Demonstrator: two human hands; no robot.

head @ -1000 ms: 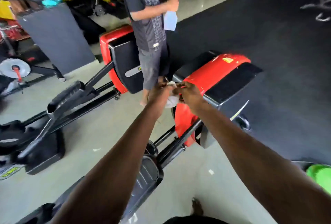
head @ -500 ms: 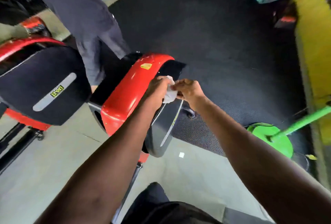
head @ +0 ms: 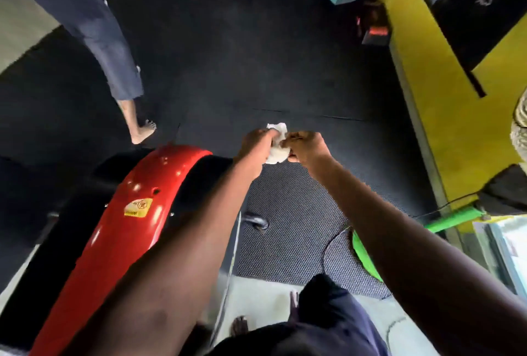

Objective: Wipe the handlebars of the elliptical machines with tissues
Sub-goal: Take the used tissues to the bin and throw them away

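Observation:
A crumpled white tissue is held in the air between both my hands, out in front of me over the dark rubber mat. My left hand grips its left side and my right hand pinches its right side. The red and black housing of an elliptical machine lies below my left forearm at the lower left. No handlebar is in view.
Another person's bare leg and foot stand on the mat at the left, just beyond the machine. A green base and green pole lie at the right near a yellow wall. My own foot is below.
My view has swung right and downward, so the red housing has slid to the lower left. Both hands still hold the tissue together, now over the mat instead of over the housing.

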